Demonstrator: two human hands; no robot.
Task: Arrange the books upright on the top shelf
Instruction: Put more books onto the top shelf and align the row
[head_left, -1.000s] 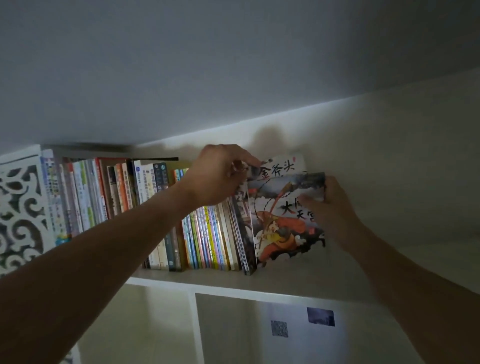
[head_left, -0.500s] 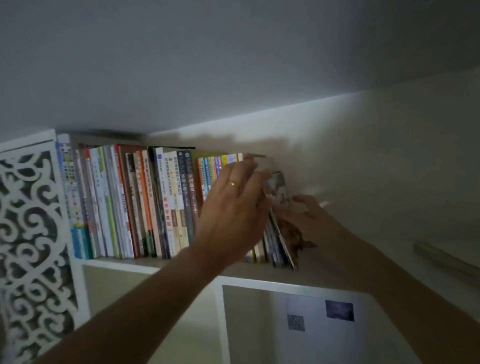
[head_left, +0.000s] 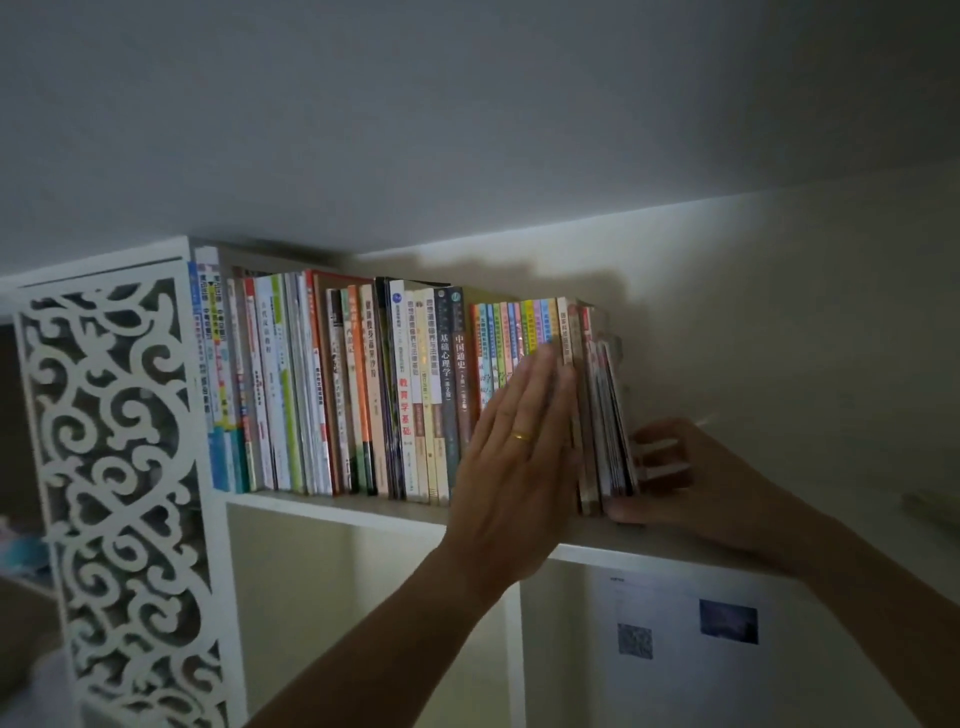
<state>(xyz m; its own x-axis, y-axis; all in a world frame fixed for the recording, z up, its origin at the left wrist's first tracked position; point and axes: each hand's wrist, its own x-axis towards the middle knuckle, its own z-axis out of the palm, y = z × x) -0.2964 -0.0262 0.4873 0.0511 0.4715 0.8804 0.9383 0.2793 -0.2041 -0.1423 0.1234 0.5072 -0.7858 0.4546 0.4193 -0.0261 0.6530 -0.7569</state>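
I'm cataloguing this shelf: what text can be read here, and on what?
"基础心理学" on a dark spine
"中国通史" on the next dark spine
"教育学基础" in red on a white spine
Other spines: print too small or blurred.
Sheet below the shelf: unreadable.

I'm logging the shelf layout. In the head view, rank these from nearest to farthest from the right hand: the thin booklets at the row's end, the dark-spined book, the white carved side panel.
1. Thin booklets: touching the right hand, at the row's right end.
2. Dark-spined book: mid-row, beyond the left hand.
3. White carved side panel: far left.
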